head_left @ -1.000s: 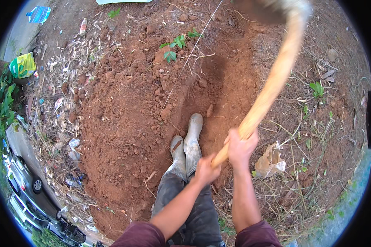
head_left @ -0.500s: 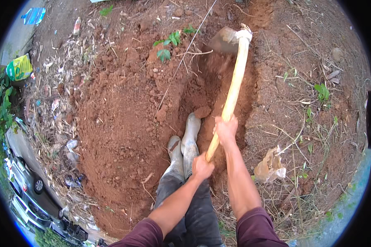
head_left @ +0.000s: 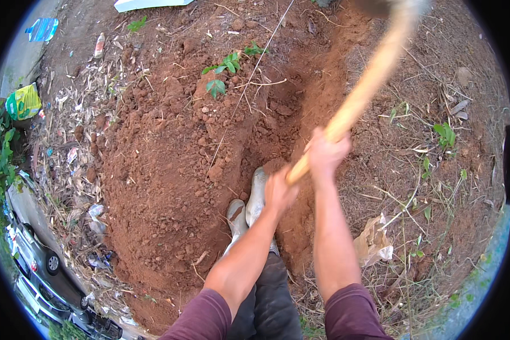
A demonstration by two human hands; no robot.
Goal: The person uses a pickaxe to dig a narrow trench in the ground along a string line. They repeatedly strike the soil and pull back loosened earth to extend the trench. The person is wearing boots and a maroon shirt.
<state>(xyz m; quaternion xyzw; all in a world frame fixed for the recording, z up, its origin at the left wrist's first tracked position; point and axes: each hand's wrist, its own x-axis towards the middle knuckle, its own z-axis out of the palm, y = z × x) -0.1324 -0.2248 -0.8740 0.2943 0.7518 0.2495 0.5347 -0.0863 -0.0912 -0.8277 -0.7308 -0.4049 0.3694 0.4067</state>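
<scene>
Both my hands grip the pale wooden handle of a hoe (head_left: 368, 79), which slants up to the right and is blurred by motion. My left hand (head_left: 279, 190) is wrapped round the handle's lower end. Higher up the handle, my right hand (head_left: 327, 152) closes round it. The hoe's dark blade (head_left: 374, 7) is raised at the top edge, partly cut off and smeared. Below it runs a trench (head_left: 292, 113) of loose reddish soil. My muddy light boots (head_left: 255, 195) stand at the trench's near end, beside a mound of dug earth (head_left: 158, 187).
A thin string (head_left: 249, 85) crosses the soil left of the trench. A green plant (head_left: 229, 63) grows by it. Right lie a torn brown paper bag (head_left: 373, 243) and dry stalks. Litter and a yellow-green bag (head_left: 24, 102) lie left, with parked cars (head_left: 42, 260) beyond.
The hoe has swung up and right, its blade lifting out of the trench toward the top edge. Both hands have risen with the handle, still gripping it.
</scene>
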